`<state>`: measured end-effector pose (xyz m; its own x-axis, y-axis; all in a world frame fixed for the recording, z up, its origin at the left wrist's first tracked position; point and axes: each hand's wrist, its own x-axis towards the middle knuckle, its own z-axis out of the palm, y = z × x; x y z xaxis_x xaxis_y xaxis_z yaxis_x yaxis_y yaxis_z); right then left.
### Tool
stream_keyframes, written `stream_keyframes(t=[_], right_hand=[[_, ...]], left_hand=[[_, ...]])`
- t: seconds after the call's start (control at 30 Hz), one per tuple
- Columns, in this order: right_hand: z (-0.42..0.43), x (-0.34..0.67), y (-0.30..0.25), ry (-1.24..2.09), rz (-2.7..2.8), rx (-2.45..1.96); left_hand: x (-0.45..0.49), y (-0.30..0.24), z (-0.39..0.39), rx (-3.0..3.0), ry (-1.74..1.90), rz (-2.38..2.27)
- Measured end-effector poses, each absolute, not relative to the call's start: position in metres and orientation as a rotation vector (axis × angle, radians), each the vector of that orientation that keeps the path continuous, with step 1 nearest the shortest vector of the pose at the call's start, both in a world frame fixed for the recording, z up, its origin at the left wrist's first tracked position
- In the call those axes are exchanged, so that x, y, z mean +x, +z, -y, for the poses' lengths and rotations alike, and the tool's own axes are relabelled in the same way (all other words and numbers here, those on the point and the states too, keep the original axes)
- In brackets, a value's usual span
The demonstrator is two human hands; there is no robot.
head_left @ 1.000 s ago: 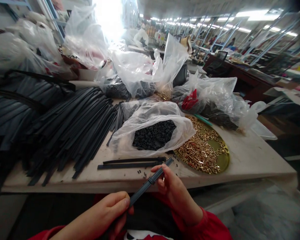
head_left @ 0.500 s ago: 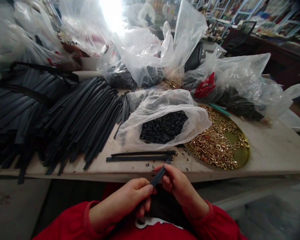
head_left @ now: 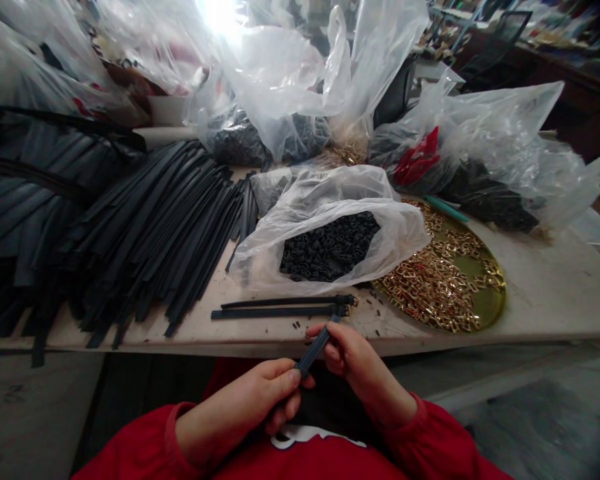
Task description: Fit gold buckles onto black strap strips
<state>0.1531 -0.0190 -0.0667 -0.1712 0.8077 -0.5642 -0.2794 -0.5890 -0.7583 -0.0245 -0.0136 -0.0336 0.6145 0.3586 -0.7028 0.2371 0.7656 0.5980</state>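
Observation:
Between my two hands a black strap slants up to the right, just in front of the table edge. My left hand is closed on its lower part, thumb on top. My right hand pinches the upper part with thumb and fingers. Beyond them on the table lie two more black straps side by side, with gold buckles at their right ends. An open plastic bag behind these holds many small black loops.
A gold round tray heaped with gold buckles stands at the right. Piles of black straps cover the left side, some overhanging the table edge. Plastic bags stand across the back; a red packet lies at the right.
The camera view has shifted slightly. My left hand has slid a little down and left along the strap, so more of it shows; both hands keep their hold.

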Motion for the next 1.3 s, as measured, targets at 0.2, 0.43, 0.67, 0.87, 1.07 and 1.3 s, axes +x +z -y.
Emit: stream_keyframes(t=[0.2,0.43,0.67,0.87,1.07,1.3], right_hand=[[0.022,0.151,-0.062,1.817,0.712,-1.370],[0.030,0.139,-0.052,1.784,0.764,-1.419],[0.033,0.141,-0.049,1.884,0.302,-1.146],[0.035,0.148,-0.037,1.912,0.341,-0.950],[0.041,0.138,-0.034,1.836,0.685,-1.024],[0.047,0.138,-0.043,1.867,0.834,-1.083]], left_hand=[[-0.025,-0.033,0.010,0.885,0.101,-0.918],[-0.018,-0.024,0.008,1.112,0.068,-0.908],[-0.024,-0.022,0.004,1.135,0.231,-1.035],[-0.031,-0.022,0.008,1.327,0.323,-1.101],[-0.011,-0.020,0.009,1.726,0.458,-1.106],[-0.004,-0.021,0.008,1.854,0.292,-1.101]])
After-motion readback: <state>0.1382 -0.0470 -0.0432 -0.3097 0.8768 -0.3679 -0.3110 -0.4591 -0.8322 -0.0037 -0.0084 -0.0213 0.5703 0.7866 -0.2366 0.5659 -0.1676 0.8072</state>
